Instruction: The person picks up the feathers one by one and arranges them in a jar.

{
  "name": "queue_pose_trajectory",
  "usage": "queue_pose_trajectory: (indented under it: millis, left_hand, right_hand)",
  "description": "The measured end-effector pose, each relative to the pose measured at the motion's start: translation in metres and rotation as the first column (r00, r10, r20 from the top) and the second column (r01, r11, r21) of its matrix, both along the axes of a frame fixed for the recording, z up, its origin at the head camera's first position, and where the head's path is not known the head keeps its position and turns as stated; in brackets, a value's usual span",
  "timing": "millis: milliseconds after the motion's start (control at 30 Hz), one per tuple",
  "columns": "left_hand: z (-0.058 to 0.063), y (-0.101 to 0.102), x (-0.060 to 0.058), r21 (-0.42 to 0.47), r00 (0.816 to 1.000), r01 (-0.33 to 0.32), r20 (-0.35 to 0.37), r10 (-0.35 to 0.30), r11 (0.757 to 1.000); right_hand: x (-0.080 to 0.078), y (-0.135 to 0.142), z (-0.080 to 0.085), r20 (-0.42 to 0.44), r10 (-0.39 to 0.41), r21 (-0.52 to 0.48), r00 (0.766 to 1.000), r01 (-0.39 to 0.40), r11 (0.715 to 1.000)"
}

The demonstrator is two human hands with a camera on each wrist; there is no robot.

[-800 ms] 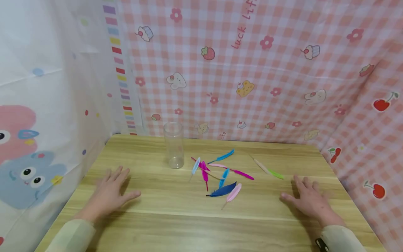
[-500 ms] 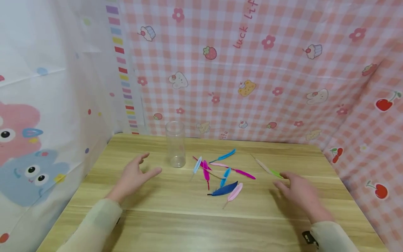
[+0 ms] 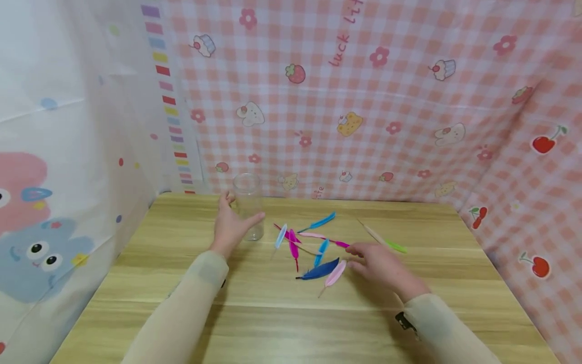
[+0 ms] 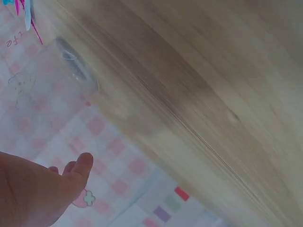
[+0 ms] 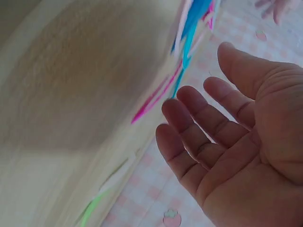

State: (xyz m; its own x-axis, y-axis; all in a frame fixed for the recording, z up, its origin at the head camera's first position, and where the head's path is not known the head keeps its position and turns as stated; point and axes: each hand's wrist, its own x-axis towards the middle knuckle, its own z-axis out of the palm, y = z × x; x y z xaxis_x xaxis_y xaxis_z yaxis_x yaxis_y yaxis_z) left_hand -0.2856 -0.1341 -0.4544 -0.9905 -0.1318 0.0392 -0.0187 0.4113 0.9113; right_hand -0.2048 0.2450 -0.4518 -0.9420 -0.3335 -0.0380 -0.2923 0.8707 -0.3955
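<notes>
A tall clear glass (image 3: 248,202) stands upright at the back left of the table. My left hand (image 3: 230,225) is beside it, thumb in front of the glass and fingers on its left. In the left wrist view a gap shows between the fingers (image 4: 78,172) and the glass (image 4: 71,71). Right of the glass lie several feathers: dark blue (image 3: 320,269), light pink (image 3: 336,274), bright blue (image 3: 322,253), magenta (image 3: 293,245) and white (image 3: 282,236). Over their right edge hovers my right hand (image 3: 379,263), holding nothing, its fingers (image 5: 189,125) slightly bent.
Farther right lies a white-and-green feather (image 3: 395,246). A blue feather (image 3: 324,220) sits toward the back. Pink checked cloth (image 3: 318,101) hangs behind and to the right of the wooden table (image 3: 282,323), white printed cloth (image 3: 91,151) on the left.
My left hand has moved forward and right to the glass. My right hand has moved left, from near the green feather to the feather cluster. Glass and feathers stay in place.
</notes>
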Motion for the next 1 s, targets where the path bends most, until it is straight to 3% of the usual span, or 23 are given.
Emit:
queue_pose_trajectory:
  millis: [167,333,500,733,1000]
  left_hand:
    - [0.002,0.008,-0.003,-0.024,1.0,0.005,-0.021,-0.005,1.0]
    - [0.004,0.014,0.002,-0.016,1.0,0.008,0.011,-0.008,1.0]
    - [0.005,0.016,0.011,-0.022,0.999,0.025,0.024,-0.025,0.999]
    - [0.004,0.014,0.024,-0.05,0.995,0.096,-0.004,-0.096,0.994]
    - [0.0,0.008,0.03,-0.055,0.991,0.136,0.015,-0.135,0.989]
  right_hand:
    - [-0.004,-0.014,-0.009,0.078,-0.006,0.066,0.997,0.0,0.998]
    - [-0.006,-0.02,-0.016,0.085,-0.004,0.113,0.996,-0.006,0.994]
    - [-0.008,-0.02,-0.018,0.094,-0.028,0.068,0.995,0.022,0.997]
    - [-0.009,-0.012,-0.017,0.097,0.03,-0.017,0.995,-0.029,0.999]
    - [-0.016,-0.01,-0.013,0.205,-0.018,-0.093,0.979,0.038,0.995]
